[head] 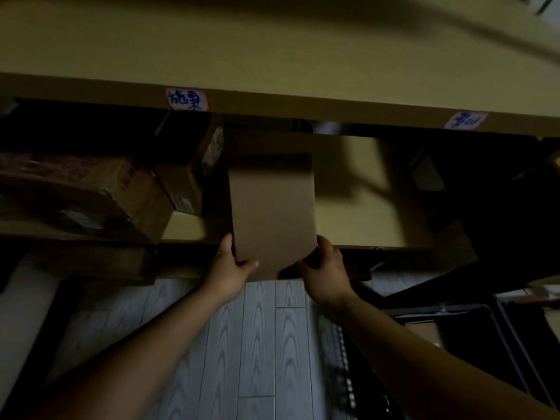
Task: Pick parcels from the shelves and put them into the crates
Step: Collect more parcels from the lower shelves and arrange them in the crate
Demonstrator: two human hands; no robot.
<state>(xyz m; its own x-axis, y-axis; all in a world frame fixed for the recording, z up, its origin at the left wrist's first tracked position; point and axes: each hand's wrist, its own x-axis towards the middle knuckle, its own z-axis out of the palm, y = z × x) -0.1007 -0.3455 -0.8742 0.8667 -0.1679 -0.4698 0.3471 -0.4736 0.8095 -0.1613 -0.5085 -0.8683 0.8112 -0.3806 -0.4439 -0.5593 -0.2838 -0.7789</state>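
Observation:
A plain brown cardboard parcel point(272, 213) lies lengthwise on the middle shelf point(357, 213), its near end sticking out over the shelf's front edge. My left hand point(230, 268) grips its near left corner, thumb on top. My right hand point(325, 271) holds its near right corner, fingers curled under the edge. A dark crate point(472, 325) stands on the floor at the lower right, with something brown inside it.
Two more taped cardboard boxes point(100, 189) point(185, 177) sit on the shelf to the left. The shelf board above carries handwritten labels point(187, 99) point(465, 120). Dark boxes fill the shelf's right end point(485, 177). Grey wood-pattern floor point(260, 344) lies below.

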